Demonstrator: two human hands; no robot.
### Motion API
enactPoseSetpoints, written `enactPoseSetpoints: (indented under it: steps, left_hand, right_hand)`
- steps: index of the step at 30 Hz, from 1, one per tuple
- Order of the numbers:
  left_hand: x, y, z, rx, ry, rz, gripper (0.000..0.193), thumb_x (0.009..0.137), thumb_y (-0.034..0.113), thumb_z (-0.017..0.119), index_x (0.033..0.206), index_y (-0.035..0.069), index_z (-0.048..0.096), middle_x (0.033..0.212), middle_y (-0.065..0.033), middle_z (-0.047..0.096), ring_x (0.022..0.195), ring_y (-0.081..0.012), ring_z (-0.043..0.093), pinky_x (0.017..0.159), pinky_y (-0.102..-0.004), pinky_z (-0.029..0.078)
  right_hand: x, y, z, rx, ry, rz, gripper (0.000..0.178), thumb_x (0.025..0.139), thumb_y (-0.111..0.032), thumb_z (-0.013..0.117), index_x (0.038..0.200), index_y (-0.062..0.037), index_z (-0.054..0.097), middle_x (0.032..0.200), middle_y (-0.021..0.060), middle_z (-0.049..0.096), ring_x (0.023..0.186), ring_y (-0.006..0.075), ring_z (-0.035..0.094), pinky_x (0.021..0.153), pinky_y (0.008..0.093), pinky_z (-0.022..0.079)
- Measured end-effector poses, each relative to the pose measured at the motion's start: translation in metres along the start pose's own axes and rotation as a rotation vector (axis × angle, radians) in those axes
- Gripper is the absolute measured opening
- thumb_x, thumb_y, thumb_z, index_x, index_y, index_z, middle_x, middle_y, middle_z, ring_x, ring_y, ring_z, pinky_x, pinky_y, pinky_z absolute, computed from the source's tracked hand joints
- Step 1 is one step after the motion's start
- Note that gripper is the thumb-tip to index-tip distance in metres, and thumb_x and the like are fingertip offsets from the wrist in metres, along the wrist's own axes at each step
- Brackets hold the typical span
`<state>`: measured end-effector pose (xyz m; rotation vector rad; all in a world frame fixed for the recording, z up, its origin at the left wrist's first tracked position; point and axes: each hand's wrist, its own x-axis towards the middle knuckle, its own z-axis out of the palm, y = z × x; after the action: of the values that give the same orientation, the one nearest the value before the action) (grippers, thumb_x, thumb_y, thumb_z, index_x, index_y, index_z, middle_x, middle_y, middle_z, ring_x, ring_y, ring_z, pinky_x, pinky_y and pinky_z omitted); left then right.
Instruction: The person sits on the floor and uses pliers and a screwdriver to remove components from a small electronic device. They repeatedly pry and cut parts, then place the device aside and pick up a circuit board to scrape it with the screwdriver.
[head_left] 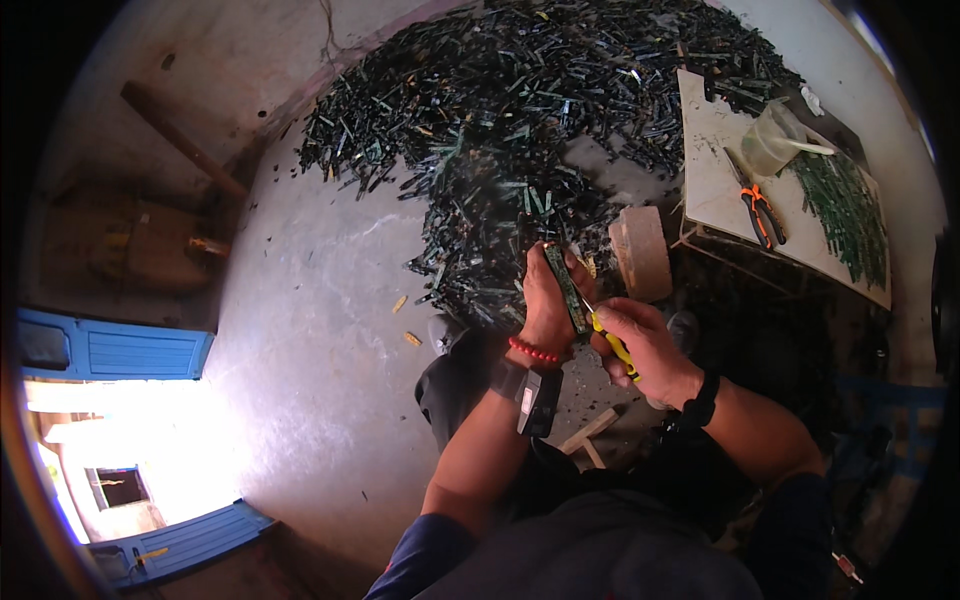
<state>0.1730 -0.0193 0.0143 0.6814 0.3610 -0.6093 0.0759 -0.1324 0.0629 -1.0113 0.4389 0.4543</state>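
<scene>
My left hand [544, 308] is closed around a long, narrow strip [566, 285] that looks like a green circuit board in a dark casing. It is tilted, with its near end toward my right hand. In my right hand [655, 348] is a screwdriver [616, 346] with a yellow and black handle. Its thin shaft points up and left at the near part of the strip; whether the tip touches it is hard to tell. Beyond both hands spreads a big heap of similar dark strips [520, 120] on the floor.
At the right, a low pale table [715, 155] bears orange-and-black pliers [760, 212], a clear plastic jug [775, 138] and several green board strips [840, 215]. A pale block [642, 255] stands just beyond my right hand. Blue doors [140, 350] flank a bright doorway at the left.
</scene>
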Motion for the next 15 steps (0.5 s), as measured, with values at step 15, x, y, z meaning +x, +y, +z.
enactPoseSetpoints:
  steps: [15]
  left_hand:
    - [0.001, 0.002, 0.006, 0.068, 0.093, -0.009, 0.046, 0.096, 0.046, 0.031, 0.070, 0.012, 0.046, 0.054, -0.0006, 0.038, 0.045, -0.0162, 0.037, 0.043, -0.0303, 0.033]
  right_hand:
    - [0.001, -0.005, -0.003, -0.159, 0.005, -0.117, 0.018, 0.097, -0.026, 0.051, 0.099, -0.0085, 0.048, 0.067, 0.0016, 0.052, 0.043, 0.0071, 0.043, 0.037, 0.0217, 0.033]
